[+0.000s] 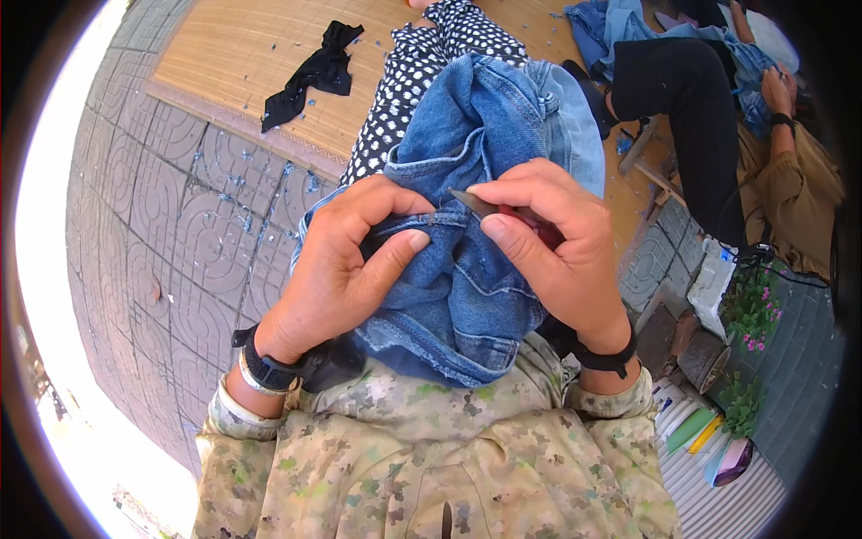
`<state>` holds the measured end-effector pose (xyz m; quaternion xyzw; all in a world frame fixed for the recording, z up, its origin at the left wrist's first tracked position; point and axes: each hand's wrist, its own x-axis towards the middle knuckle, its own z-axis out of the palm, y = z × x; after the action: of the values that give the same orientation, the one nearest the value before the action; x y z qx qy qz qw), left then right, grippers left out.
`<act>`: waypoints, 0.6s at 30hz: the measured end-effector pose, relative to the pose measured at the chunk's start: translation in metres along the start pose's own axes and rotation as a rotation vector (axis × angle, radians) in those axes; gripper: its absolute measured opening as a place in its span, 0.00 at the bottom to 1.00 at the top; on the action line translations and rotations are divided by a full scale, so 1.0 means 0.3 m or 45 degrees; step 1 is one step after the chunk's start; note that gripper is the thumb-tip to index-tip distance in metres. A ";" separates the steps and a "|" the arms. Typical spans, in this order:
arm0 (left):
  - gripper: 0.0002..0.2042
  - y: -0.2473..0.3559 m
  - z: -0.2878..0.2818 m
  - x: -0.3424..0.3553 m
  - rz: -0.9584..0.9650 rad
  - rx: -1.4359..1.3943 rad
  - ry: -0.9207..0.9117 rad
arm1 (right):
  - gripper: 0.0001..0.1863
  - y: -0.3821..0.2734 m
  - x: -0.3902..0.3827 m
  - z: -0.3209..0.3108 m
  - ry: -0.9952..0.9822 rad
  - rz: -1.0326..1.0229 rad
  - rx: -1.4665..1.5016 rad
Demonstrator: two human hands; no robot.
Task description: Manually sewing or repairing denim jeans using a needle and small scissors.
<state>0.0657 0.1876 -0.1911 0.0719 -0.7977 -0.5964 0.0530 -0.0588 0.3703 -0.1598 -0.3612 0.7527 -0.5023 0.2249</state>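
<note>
Bunched blue denim [489,117], with stitched seams and a frayed edge, lies in a heap over my lap. My left hand [346,256] pinches a folded, stitched strip of it between thumb and forefinger. Close beside that pinch, my right hand [570,247] grips a small knife [472,203] with a pointed grey blade. Part of its red handle shows within the curled fingers. The blade points left, toward the seam; I cannot tell if its tip touches the cloth.
Beyond the denim are white-spotted black trousers [382,117] on a tan mat [220,54], with a black cloth scrap [314,76]. Blue lint dots the paving [215,189]. At right, another person's hand [778,90] holds denim. Pink flowers [759,332] and corrugated sheeting [727,490] are nearer.
</note>
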 end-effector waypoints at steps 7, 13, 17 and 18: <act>0.08 -0.001 0.001 -0.003 -0.008 -0.009 0.008 | 0.13 -0.025 -0.013 -0.007 -0.081 -0.143 -0.233; 0.08 0.001 0.004 0.000 0.011 0.013 0.005 | 0.12 -0.046 -0.003 -0.004 -0.146 -0.168 -0.383; 0.08 -0.002 0.002 0.001 0.012 0.018 0.002 | 0.12 -0.054 0.006 0.006 -0.145 -0.224 -0.462; 0.08 -0.003 0.001 0.001 0.008 0.019 -0.005 | 0.12 -0.056 0.007 0.008 -0.146 -0.233 -0.489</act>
<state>0.0655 0.1876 -0.1919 0.0688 -0.8023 -0.5906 0.0528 -0.0532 0.3634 -0.1453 -0.4920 0.7847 -0.3468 0.1479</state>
